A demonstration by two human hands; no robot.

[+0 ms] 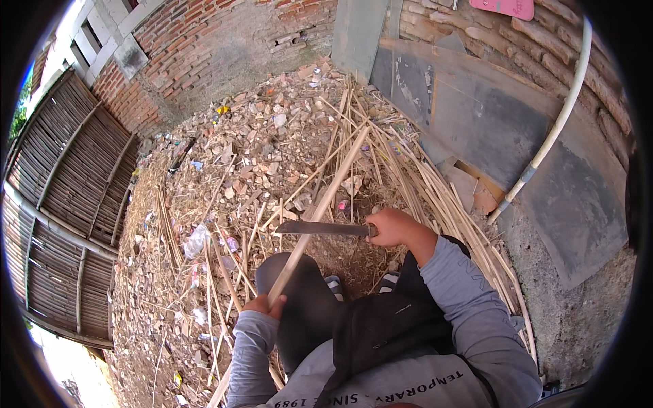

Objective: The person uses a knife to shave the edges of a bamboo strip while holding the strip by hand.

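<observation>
My right hand [393, 227] is closed round the handle of a machete [326, 228]. Its long dark blade points left and lies across a pale bamboo strip [325, 197], seemingly touching it. The strip runs slantwise from beside my left hip up over my left knee to the far middle of the ground. Low on the strip, my left hand [266, 306] grips it, fingers wrapped round. Most of the machete's handle is hidden in my right fist.
Long bamboo strips [469, 224] lie piled on my right, beside a pale pole [551, 136] and dark boards [476, 102] against the wall. Rubble [252, 149] and litter cover the ground. A bamboo slat panel [68, 197] stands at left, a brick wall [204, 54] at the back.
</observation>
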